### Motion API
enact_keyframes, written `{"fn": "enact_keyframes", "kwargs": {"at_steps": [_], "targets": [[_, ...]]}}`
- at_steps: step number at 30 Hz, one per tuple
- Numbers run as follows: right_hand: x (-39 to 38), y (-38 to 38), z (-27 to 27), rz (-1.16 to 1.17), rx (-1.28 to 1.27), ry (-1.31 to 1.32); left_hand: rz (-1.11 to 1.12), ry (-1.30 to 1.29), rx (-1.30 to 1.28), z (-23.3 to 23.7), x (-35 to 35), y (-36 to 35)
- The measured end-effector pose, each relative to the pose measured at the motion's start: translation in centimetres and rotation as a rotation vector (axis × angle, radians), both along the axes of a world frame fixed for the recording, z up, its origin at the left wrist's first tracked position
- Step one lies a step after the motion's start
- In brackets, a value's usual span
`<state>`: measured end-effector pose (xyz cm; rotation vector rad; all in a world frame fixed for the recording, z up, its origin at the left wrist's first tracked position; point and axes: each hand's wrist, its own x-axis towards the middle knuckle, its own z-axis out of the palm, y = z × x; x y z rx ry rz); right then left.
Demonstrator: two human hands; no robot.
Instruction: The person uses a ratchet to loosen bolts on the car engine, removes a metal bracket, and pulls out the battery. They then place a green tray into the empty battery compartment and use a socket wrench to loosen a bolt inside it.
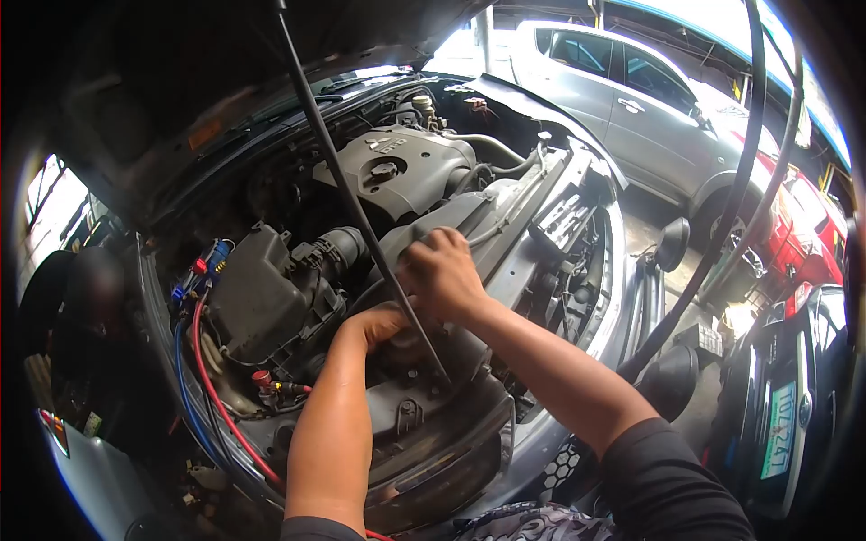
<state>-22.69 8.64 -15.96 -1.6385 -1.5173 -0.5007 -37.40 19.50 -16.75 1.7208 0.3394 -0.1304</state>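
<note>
Two bare hands, front of engine bay (383, 419): right hand (444, 273), fingers curled, contents hidden; left hand (382, 325), partly behind slanting hood prop rod (338, 180), grip cannot be told. Nearby: one air filter housing (257, 288); one engine cover (406, 180), three-diamond badge; red hose (218, 397), blue hose (179, 352).

Your left forearm (329, 433) reaches ahead, its wrist bent inward; your left hand (384, 322) is partly hidden. Your right forearm (555, 356) slants inward; your right hand (444, 273) sits just beyond the left, curled, knuckles upward.
</note>
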Motion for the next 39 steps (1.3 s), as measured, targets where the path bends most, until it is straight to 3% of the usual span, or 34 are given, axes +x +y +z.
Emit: {"fn": "enact_keyframes", "kwargs": {"at_steps": [1, 4, 5, 8, 10, 12, 14, 15, 16, 18, 19, 22, 23, 24, 26, 27, 28, 30, 31, 33, 36, 37, 38, 39], "targets": [[0.3, 0.8, 0.1, -0.123, -0.025, 0.220, 0.044, 0.085, 0.001, 1.4, 0.8, -1.3], [-2.5, -1.8, 0.5, 0.111, 0.111, 0.012, -0.109, -0.062, 0.128, -0.7, 1.2, 1.1], [-2.9, -2.9, 1.3, 0.363, 0.147, -0.153, -0.120, -0.068, 0.134, -0.9, 1.2, 1.3], [-0.8, -1.4, 1.4, 0.083, 0.060, -0.093, 0.029, 0.125, -0.008, 1.7, 0.2, -1.2], [1.4, 0.8, 0.2, -0.217, -0.040, 0.193, 0.029, 0.099, -0.021, 2.1, 0.4, -1.8], [0.0, -0.7, 0.3, -0.069, 0.016, -0.003, 0.021, 0.124, -0.012, 3.2, 0.1, -2.3], [-1.8, -2.8, 1.7, 0.213, 0.084, -0.219, -0.100, -0.058, 0.076, -2.7, 0.5, 2.4], [-2.5, -3.3, 2.2, 0.360, 0.125, -0.324, -0.087, -0.065, 0.093, -3.2, 0.3, 2.7], [-1.9, -2.7, 1.9, 0.258, 0.085, -0.234, -0.075, -0.072, 0.109, -3.7, 0.1, 3.0], [0.8, -0.2, 0.7, 0.045, 0.000, -0.054, 0.075, 0.080, 0.073, 0.0, 0.8, -0.6], [1.7, 1.0, 0.4, -0.102, -0.035, 0.173, 0.002, 0.061, 0.028, -0.7, 1.2, 0.1], [-1.4, -0.8, 1.1, 0.053, 0.043, -0.010, 0.003, 0.039, 0.063, 0.6, 0.3, -0.3], [-1.8, -1.1, 0.5, 0.317, 0.058, -0.125, 0.009, 0.052, 0.047, 0.0, 0.4, 0.1], [-3.9, -2.4, 2.1, 0.440, 0.128, -0.177, 0.019, 0.071, 0.032, -1.1, 0.7, 0.7], [-0.5, -1.0, 1.3, 0.278, -0.032, -0.144, 0.044, 0.107, 0.008, -2.5, 1.1, 1.5], [0.6, -0.1, 1.6, 0.060, 0.011, 0.074, -0.017, 0.000, 0.081, -0.6, 1.2, 0.1], [3.0, 1.4, 0.7, -0.089, -0.039, 0.332, 0.016, 0.103, -0.107, -0.8, 1.0, 0.3], [0.4, 0.5, 1.2, -0.192, -0.014, 0.137, 0.006, 0.029, 0.063, -0.4, 1.1, -0.2], [-0.6, -0.2, 1.1, 0.034, 0.027, 0.007, -0.059, -0.127, 0.230, -3.6, 1.9, 1.8], [-4.3, -2.0, 2.3, 0.430, 0.110, -0.186, -0.046, -0.038, 0.094, -2.3, 1.1, 1.2], [0.2, -0.5, 2.4, 0.109, -0.009, -0.055, -0.023, 0.163, 0.077, 2.1, 0.6, -1.2], [2.6, 1.5, 1.0, -0.141, -0.042, 0.206, 0.021, 0.000, -0.022, -0.4, 1.0, -0.4], [2.7, 0.9, 1.5, -0.178, -0.167, 0.295, 0.013, 0.005, 0.029, -0.2, 0.9, -0.5], [2.3, 0.8, 0.6, -0.092, -0.154, 0.064, 0.003, 0.010, 0.082, 0.1, 0.9, -0.6]]}}
